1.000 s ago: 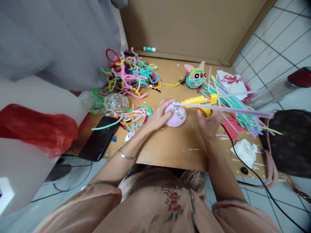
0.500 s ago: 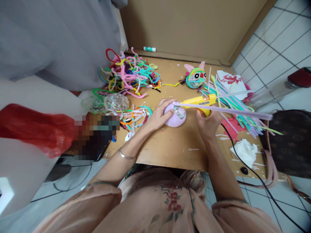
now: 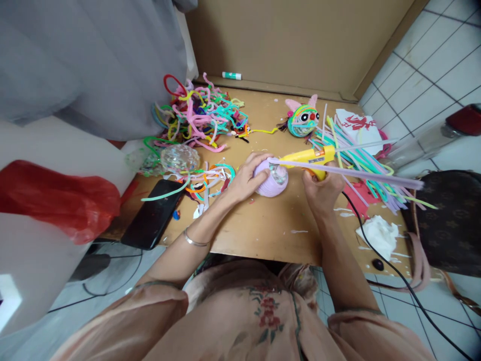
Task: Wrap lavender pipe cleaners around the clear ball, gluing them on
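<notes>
My left hand (image 3: 246, 178) is closed around a ball partly wrapped in lilac pipe cleaner (image 3: 271, 186); a clear, shiny patch of the ball shows at its upper right. One loose lilac pipe cleaner (image 3: 361, 173) stretches from the ball out to the right, passing in front of the glue gun. In my right hand (image 3: 323, 188) is a yellow hot glue gun (image 3: 306, 157), gripped by its handle, with its nozzle at the ball's upper edge. A glue stick (image 3: 364, 144) sticks out of the gun's back. Whether the nozzle touches the ball I cannot tell.
Tangled colourful pipe cleaners (image 3: 203, 113) and a clear ball (image 3: 180, 158) lie at left, near a black phone (image 3: 150, 215). A decorated ball with pink ears (image 3: 302, 119) stands behind. Straight pipe cleaners (image 3: 361, 160), crumpled tissue (image 3: 380, 236) and a brown bag (image 3: 447, 220) are at right. The gun's black cord (image 3: 394, 273) trails rightward.
Both hands, the ball and the glue gun hold almost the same position. The free end of the lilac pipe cleaner has shifted very slightly.
</notes>
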Motion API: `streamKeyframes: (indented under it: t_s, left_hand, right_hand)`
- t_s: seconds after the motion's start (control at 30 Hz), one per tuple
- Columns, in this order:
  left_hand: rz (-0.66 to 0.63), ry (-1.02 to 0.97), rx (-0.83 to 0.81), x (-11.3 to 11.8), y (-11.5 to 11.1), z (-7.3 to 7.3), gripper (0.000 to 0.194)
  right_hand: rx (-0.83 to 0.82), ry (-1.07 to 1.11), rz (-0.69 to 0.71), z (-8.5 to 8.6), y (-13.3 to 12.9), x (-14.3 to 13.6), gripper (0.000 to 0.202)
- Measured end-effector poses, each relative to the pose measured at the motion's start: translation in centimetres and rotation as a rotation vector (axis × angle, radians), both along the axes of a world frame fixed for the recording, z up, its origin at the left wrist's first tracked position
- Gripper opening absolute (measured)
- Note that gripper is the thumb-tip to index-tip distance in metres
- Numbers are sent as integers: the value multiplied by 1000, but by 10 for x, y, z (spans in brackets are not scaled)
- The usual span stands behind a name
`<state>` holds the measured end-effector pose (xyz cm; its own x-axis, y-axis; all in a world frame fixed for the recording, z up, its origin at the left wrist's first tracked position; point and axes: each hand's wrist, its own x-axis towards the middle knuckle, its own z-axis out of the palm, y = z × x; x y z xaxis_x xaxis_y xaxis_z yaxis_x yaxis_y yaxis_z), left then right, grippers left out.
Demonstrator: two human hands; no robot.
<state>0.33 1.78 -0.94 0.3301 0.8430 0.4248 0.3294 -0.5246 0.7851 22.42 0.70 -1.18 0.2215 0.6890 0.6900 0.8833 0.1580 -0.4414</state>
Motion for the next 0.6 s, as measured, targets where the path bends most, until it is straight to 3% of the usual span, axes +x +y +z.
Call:
streamKeyframes:
  t_s: [0.23, 0.37, 0.6]
  left_hand:
    - [6, 0, -3, 0, -1, 1, 43]
    - [5, -6, 4, 0, 1, -2, 44]
    - [13, -1, 3, 1, 0, -3, 42]
  right_hand:
    - [-22, 19, 21, 2, -1, -4, 14]
    - [-87, 117, -40, -1, 5, 2, 18]
    - [-447, 106, -281, -21, 25, 65, 45]
